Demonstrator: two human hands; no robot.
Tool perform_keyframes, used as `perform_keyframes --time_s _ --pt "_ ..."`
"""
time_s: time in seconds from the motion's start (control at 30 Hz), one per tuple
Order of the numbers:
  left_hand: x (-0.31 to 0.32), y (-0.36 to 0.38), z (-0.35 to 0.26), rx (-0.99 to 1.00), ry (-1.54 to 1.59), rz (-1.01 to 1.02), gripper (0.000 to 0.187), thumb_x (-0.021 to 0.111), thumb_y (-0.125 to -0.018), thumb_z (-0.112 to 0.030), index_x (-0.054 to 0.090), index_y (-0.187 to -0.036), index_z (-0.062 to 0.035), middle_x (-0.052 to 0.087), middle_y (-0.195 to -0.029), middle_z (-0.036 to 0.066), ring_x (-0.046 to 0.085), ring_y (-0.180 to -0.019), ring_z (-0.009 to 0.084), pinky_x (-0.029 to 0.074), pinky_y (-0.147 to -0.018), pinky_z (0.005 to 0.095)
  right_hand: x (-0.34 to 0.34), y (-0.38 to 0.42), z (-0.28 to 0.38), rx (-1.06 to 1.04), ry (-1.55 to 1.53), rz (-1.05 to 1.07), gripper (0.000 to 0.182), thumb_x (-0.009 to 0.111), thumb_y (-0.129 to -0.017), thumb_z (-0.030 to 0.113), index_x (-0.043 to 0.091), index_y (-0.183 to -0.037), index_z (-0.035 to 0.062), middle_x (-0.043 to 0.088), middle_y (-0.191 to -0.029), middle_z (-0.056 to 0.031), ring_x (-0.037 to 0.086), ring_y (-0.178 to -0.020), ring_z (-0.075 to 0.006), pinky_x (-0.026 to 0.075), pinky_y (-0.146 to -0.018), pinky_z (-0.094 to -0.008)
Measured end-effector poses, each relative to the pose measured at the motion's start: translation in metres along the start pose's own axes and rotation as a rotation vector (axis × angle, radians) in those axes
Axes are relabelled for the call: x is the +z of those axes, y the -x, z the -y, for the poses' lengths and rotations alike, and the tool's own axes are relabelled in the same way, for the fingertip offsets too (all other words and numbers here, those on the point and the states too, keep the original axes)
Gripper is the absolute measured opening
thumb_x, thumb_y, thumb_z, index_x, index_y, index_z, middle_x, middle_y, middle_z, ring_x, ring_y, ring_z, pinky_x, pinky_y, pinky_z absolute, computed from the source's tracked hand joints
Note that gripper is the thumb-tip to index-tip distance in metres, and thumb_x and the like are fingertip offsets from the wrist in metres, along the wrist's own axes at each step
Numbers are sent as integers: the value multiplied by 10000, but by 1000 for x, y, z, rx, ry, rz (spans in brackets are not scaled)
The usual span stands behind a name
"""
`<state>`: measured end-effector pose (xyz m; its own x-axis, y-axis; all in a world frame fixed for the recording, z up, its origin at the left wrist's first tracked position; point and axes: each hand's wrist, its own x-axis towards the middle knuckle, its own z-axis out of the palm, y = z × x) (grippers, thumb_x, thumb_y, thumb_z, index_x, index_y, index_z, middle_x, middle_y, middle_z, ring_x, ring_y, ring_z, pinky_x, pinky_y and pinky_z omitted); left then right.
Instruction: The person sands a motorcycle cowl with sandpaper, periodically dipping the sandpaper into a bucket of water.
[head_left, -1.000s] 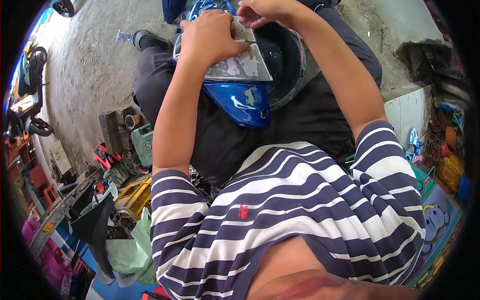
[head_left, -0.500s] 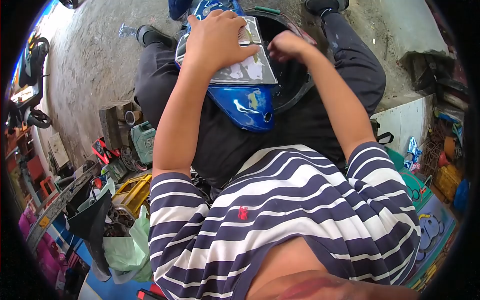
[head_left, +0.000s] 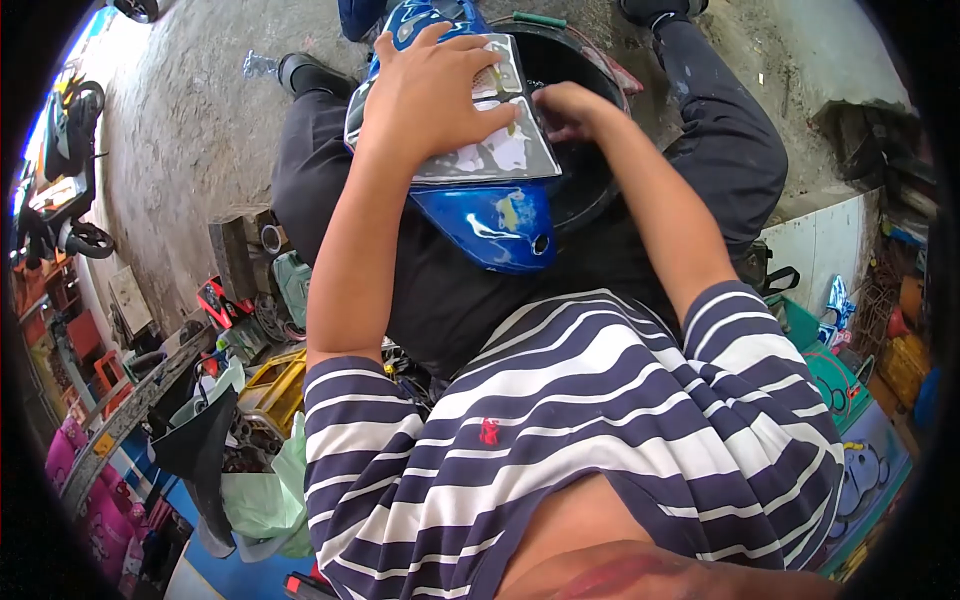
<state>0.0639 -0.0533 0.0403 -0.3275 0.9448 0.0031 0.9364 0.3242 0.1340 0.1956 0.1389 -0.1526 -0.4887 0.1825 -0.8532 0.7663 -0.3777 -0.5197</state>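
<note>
A blue motorcycle body panel (head_left: 480,225) with grey and white worn patches on its upper face lies across my lap, its narrow end with a hole pointing toward me. My left hand (head_left: 428,100) rests flat on that patchy face, fingers spread and thumb apart. Beside the panel's right edge, over a black bucket (head_left: 597,205), is my right hand (head_left: 575,110). Its fingers are curled inward, and whatever they hold is hidden. The bucket stands between my legs, partly covered by the panel and my right forearm; its inside is dark.
Rough concrete floor (head_left: 190,130) spreads ahead and left. A green case (head_left: 292,285), a yellow crate (head_left: 275,390) and a pale green plastic bag (head_left: 265,500) lie at my left. A white board (head_left: 825,240) and a green box (head_left: 800,325) are at my right. Motorbikes stand far left.
My right hand has moved slightly nearer the panel's edge, its fingers less tightly curled. The panel's near end has shifted slightly down in view. My left hand stays on the panel.
</note>
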Motion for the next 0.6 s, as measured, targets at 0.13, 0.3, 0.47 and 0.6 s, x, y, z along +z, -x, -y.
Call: perform_keyframes --time_s 0.13,0.3,0.47,0.6 --pt "0 2 7 -31 140 -76 607 835 -829 -507 776 -1322 -156 719 -1440 66 595 -1428 291 336 -1192 665 -15 90 78 -207 183 1 304 630 -1051 270 741 -965 1 768 -830 -119 745 -684 -216 625 -616 -329" --pt "10 0 17 18 214 -180 484 815 -839 -428 797 -1200 -107 769 -1278 104 676 -1284 311 423 -1146 522 13 154 142 -503 301 113 257 616 -998 120 794 -929 -52 783 -849 -147 751 -745 -235 616 -692 -357" --pt "3 -3 15 15 199 -65 433 814 -828 -419 815 -1123 -102 798 -1123 117 724 -1148 329 494 -1059 473 54 191 157 -722 480 47 274 618 -958 107 788 -830 -65 779 -798 -144 730 -718 -207 581 -679 -352" --pt "-2 -1 10 26 187 -78 431 804 -847 -411 812 -1133 -89 794 -1083 136 726 -1103 352 520 -1029 463 43 198 150 -768 536 -38 286 608 -976 114 788 -849 -67 782 -814 -149 732 -730 -213 591 -709 -353"
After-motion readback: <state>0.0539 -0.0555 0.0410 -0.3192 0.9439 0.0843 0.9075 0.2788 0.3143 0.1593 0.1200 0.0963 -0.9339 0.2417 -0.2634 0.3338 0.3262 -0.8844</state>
